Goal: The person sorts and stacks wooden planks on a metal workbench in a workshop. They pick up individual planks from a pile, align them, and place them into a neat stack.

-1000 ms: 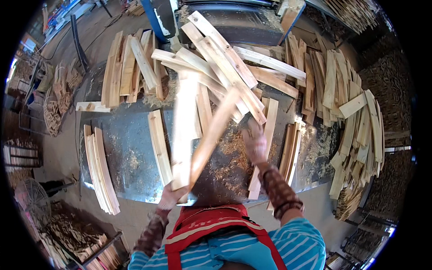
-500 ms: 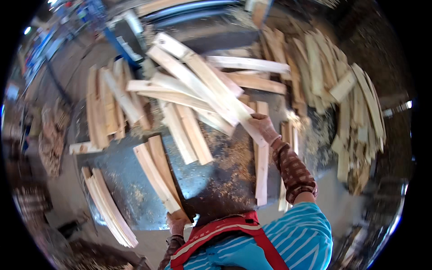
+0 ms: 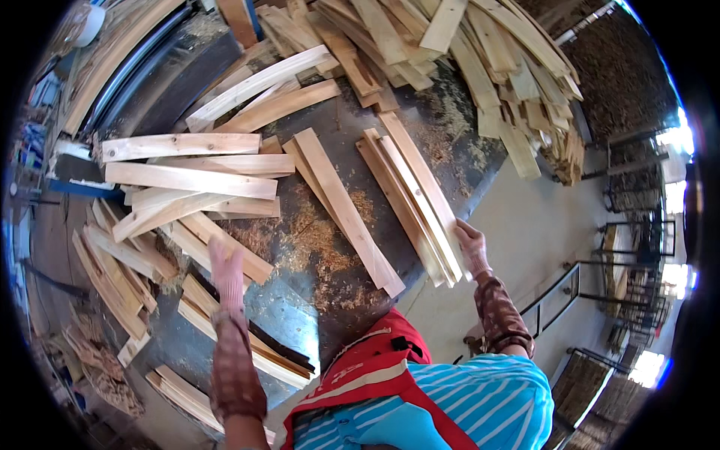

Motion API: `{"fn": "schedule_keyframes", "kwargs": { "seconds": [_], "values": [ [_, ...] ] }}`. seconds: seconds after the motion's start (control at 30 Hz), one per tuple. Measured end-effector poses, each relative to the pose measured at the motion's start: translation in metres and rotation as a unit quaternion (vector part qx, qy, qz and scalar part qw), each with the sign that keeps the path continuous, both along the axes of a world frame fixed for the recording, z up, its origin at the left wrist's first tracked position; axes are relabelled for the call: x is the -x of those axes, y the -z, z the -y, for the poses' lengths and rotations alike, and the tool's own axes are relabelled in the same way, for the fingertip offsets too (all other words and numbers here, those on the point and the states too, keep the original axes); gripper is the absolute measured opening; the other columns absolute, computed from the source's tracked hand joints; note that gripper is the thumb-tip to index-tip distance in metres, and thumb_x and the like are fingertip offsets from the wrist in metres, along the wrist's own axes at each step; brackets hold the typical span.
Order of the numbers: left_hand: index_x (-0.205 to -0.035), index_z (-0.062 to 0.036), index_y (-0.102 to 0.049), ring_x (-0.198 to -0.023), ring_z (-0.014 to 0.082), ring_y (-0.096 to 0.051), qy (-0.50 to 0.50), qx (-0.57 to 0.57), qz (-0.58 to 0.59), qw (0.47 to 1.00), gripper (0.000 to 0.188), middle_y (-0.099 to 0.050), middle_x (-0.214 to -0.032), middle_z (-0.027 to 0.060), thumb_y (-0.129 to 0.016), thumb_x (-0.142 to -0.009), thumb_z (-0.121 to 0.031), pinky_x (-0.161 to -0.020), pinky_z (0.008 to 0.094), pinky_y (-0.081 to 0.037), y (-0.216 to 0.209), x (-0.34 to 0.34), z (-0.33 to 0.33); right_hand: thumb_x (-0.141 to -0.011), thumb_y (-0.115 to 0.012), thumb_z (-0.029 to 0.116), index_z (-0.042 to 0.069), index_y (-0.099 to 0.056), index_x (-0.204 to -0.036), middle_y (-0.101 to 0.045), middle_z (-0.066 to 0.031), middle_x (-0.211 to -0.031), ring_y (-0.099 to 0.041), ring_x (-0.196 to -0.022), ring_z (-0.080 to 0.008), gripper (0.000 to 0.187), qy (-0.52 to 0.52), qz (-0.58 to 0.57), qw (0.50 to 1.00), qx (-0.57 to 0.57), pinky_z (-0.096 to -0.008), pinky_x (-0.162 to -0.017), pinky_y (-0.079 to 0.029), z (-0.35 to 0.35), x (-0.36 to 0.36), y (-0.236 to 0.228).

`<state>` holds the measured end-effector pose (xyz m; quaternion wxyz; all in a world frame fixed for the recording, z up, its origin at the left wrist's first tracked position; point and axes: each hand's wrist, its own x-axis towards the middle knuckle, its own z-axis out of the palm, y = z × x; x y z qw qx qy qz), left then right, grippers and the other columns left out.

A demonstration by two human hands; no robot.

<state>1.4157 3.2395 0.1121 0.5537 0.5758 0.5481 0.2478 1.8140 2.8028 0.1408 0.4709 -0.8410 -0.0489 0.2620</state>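
My right hand (image 3: 470,246), in a light glove, grips the long edge of a pale wooden slat (image 3: 420,169) near its close end. That slat lies along the right side of a small group of slats (image 3: 401,199) at the table's right edge. My left hand (image 3: 228,274), gloved too and smeared by motion, is over the table beside a pair of slats (image 3: 244,251); its fingers cannot be made out clearly. Further up is a crossed pile of slats (image 3: 191,176), and between the hands lies another pair of slats (image 3: 341,210).
Sawdust and shavings (image 3: 315,240) cover parts of the dark metal table (image 3: 300,311). Large slat heaps (image 3: 517,75) stand at the far right, with more slats (image 3: 112,270) at the left. Black metal frames (image 3: 559,296) stand on the floor at the right.
The view has turned to the right. My right hand has brought a slat from the crossed pile to the group at the right edge. My left hand has left the slats near me and moved forward.
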Motion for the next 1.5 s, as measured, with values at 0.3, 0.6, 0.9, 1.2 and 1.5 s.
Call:
{"fn": "schedule_keyframes", "kwargs": {
  "seconds": [0.3, 0.6, 0.9, 1.2, 1.5],
  "values": [
    [-0.13, -0.0145, -0.057, -0.106, 0.0222, -0.062, -0.183, 0.147, 0.195, 0.952, 0.054, -0.064, -0.12, 0.0051, -0.079, -0.085, -0.035, -0.09, 0.0399, -0.049, 0.079, -0.139, -0.079, -0.092, -0.062, 0.035, 0.001, -0.055, -0.137, -0.053, -0.025, -0.14, -0.053, -0.125, -0.0435, 0.056, -0.233, 0.34, 0.889, 0.2, -0.0472, -0.104, -0.046, -0.059, -0.014, 0.056],
    [-0.119, -0.006, -0.059, -0.072, 0.0164, -0.06, -0.092, 0.272, 0.278, 0.917, 0.03, -0.066, -0.094, 0.0041, -0.066, -0.094, -0.019, -0.061, 0.0306, -0.053, 0.042, -0.104, -0.049, -0.081, -0.073, 0.026, 0.004, -0.037, -0.149, -0.064, -0.0208, -0.127, -0.063, -0.113, -0.0417, 0.08, -0.493, 0.49, 0.718, -0.046, -0.0455, -0.095, -0.053, -0.421, 0.036, 0.034],
    [-0.142, -0.0005, -0.048, -0.118, 0.031, -0.062, -0.236, 0.241, 0.354, 0.872, 0.053, -0.063, -0.128, 0.0142, -0.066, -0.093, -0.007, -0.101, 0.049, -0.053, 0.02, -0.016, 0.092, -0.081, -0.07, 0.036, 0.007, -0.052, -0.121, -0.069, -0.0184, -0.112, -0.07, -0.101, -0.0353, 0.053, -0.687, 0.146, 0.699, 0.136, -0.0445, -0.089, -0.055, -0.423, 0.102, -0.058],
    [-0.132, -0.0099, -0.057, -0.097, 0.0265, -0.07, -0.263, 0.349, 0.414, 0.799, 0.041, -0.069, -0.118, 0.0087, -0.071, -0.095, -0.019, -0.08, 0.0421, -0.062, -0.026, -0.035, 0.171, -0.093, -0.06, 0.056, 0.003, -0.044, -0.141, -0.064, -0.0237, -0.116, -0.068, -0.099, -0.0395, 0.073, -0.746, 0.157, 0.64, 0.097, -0.049, -0.082, -0.055, -0.256, 0.188, -0.072],
    [-0.139, -0.0044, -0.051, -0.079, 0.0175, -0.068, -0.438, 0.053, 0.132, 0.888, 0.042, -0.071, -0.105, 0.0054, -0.062, -0.098, -0.007, -0.067, 0.0294, -0.056, -0.017, 0.044, 0.214, -0.093, -0.059, 0.052, 0.003, -0.033, -0.153, -0.054, -0.0245, -0.14, -0.059, -0.124, -0.0349, 0.082, -0.703, 0.109, 0.702, -0.03, -0.0427, -0.102, -0.049, -0.284, 0.261, -0.087]
  ]
}}
